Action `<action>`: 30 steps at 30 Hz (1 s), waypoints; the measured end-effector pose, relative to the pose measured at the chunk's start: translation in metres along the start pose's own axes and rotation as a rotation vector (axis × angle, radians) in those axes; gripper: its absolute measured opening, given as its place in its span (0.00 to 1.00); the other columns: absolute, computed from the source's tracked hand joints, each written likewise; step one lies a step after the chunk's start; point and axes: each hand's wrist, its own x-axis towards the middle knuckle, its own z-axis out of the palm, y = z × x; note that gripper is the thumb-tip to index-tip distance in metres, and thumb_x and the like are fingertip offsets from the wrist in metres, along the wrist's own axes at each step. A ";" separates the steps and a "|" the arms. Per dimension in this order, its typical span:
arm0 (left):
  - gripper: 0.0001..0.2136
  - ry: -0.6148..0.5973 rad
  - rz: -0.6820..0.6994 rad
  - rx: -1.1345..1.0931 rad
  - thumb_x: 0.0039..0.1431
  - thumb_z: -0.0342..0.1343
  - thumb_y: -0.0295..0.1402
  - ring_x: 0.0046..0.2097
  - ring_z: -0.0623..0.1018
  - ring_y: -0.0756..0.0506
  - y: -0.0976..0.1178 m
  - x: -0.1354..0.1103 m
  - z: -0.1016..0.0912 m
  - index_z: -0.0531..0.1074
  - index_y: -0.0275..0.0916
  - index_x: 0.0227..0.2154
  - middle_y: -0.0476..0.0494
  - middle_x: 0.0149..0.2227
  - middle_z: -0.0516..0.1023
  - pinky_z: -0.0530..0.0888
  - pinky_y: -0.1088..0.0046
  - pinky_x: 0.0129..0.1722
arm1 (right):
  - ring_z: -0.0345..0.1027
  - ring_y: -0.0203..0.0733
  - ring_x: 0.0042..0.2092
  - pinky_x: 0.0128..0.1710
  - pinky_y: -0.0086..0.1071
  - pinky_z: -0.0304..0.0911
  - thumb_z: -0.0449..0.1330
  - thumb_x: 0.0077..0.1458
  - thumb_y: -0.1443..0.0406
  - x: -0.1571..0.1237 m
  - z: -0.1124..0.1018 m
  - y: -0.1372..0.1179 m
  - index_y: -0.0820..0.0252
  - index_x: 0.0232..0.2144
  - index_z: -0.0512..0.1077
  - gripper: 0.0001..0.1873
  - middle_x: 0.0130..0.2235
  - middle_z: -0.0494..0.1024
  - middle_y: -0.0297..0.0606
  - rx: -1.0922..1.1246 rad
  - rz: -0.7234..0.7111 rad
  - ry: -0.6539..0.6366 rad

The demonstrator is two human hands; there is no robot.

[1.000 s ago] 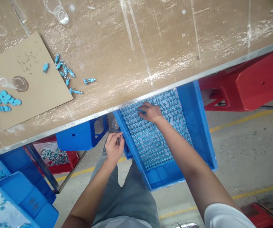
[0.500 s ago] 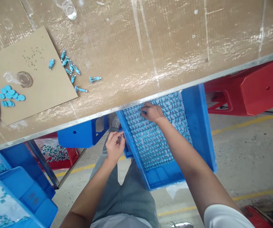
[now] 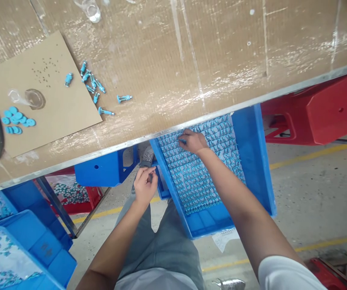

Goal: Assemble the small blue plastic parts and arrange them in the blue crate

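Note:
A blue crate [image 3: 253, 161] stands on the floor, half under the table edge, filled with rows of small blue parts [image 3: 197, 181]. My right hand [image 3: 192, 141] reaches into the crate's far end with fingers curled, pinching one of the blue parts. My left hand [image 3: 145, 184] hovers beside the crate's left wall, above my knee, fingers pressed together on something small I cannot make out.
The cardboard-covered table [image 3: 191, 60] carries a loose cardboard sheet [image 3: 40, 96], scattered blue pins [image 3: 94, 86], a pile of blue discs [image 3: 16, 123] and a clear cup [image 3: 91, 10]. Red stools [image 3: 327, 108] stand right; more blue bins [image 3: 25, 249] sit lower left.
Only the view has shifted slightly. Both hands stay where they were, the right in the crate, the left beside it.

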 end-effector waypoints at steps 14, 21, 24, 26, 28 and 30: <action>0.09 -0.026 0.024 0.003 0.61 0.56 0.25 0.23 0.66 0.56 -0.004 0.000 0.002 0.78 0.38 0.42 0.46 0.36 0.74 0.70 0.77 0.26 | 0.72 0.42 0.41 0.32 0.32 0.57 0.55 0.61 0.59 0.002 -0.003 0.001 0.51 0.41 0.82 0.16 0.47 0.78 0.37 0.009 -0.037 -0.014; 0.10 -0.031 0.033 -0.010 0.60 0.57 0.23 0.23 0.66 0.57 -0.004 0.001 0.002 0.78 0.38 0.43 0.47 0.36 0.73 0.69 0.78 0.26 | 0.73 0.43 0.42 0.36 0.33 0.62 0.58 0.59 0.56 -0.011 -0.002 0.012 0.51 0.45 0.81 0.16 0.47 0.78 0.36 0.137 0.006 0.135; 0.09 -0.028 0.035 -0.026 0.60 0.57 0.24 0.23 0.65 0.57 -0.003 0.001 0.002 0.78 0.37 0.42 0.47 0.36 0.73 0.68 0.78 0.25 | 0.73 0.43 0.42 0.41 0.34 0.65 0.55 0.61 0.58 -0.034 -0.004 0.029 0.55 0.47 0.79 0.18 0.46 0.78 0.39 0.241 0.238 0.340; 0.09 -0.029 0.017 -0.031 0.60 0.57 0.25 0.23 0.65 0.56 -0.004 0.000 0.003 0.78 0.37 0.42 0.47 0.36 0.73 0.68 0.78 0.25 | 0.73 0.45 0.41 0.43 0.36 0.66 0.54 0.61 0.59 -0.052 -0.003 0.039 0.59 0.48 0.78 0.19 0.43 0.79 0.41 0.263 0.399 0.446; 0.09 -0.036 -0.006 -0.028 0.61 0.57 0.26 0.23 0.65 0.56 -0.007 -0.002 0.004 0.78 0.38 0.43 0.46 0.36 0.73 0.69 0.77 0.25 | 0.73 0.47 0.41 0.44 0.38 0.67 0.54 0.59 0.60 -0.069 0.002 0.046 0.61 0.47 0.78 0.19 0.40 0.79 0.43 0.252 0.498 0.476; 0.09 -0.047 -0.017 -0.019 0.61 0.56 0.27 0.23 0.65 0.56 -0.011 -0.005 0.005 0.78 0.38 0.43 0.46 0.36 0.73 0.69 0.77 0.25 | 0.73 0.49 0.42 0.46 0.39 0.67 0.54 0.59 0.60 -0.080 0.009 0.047 0.61 0.46 0.78 0.19 0.39 0.79 0.43 0.244 0.534 0.454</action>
